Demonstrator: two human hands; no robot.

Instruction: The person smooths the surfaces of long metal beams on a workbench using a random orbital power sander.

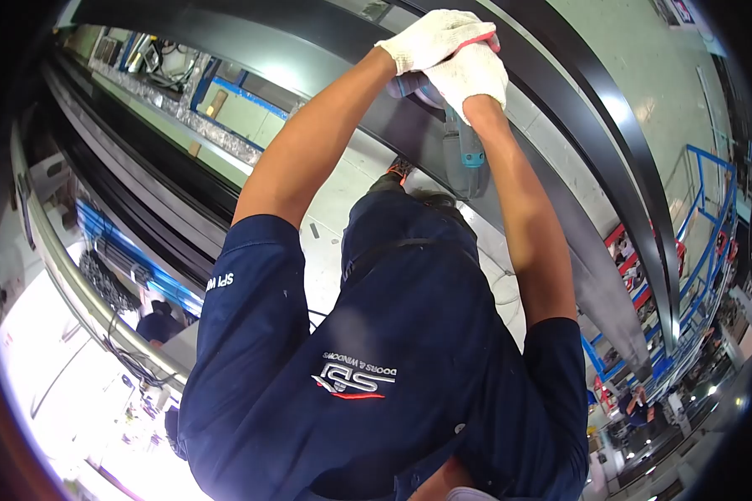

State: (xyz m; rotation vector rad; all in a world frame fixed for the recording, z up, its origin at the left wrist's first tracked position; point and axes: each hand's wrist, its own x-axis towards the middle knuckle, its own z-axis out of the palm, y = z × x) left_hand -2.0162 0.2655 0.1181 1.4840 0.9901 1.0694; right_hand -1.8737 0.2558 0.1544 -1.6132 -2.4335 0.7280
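Note:
A teal and black power tool point(464, 152) extends from beneath my gloved hands towards my body, over a dark metal profile point(393, 118). My right hand point(470, 73), in a white knitted glove, is closed around its upper part. In a matching glove with red on the finger side, my left hand point(433, 37) is bent over the tool's head, overlapping the right hand. Part of a rounded piece shows under the left glove. The gloves hide the tool's working end and the left fingers' grip.
Long dark profiles point(597, 92) run past on the right, with more dark profiles point(134, 179) stacked at left. A blue metal frame point(710, 179) and red bins point(631, 250) stand to the right. Tools and cables lie on a shelf point(163, 63) at upper left. Another person point(635, 407) is far off at lower right.

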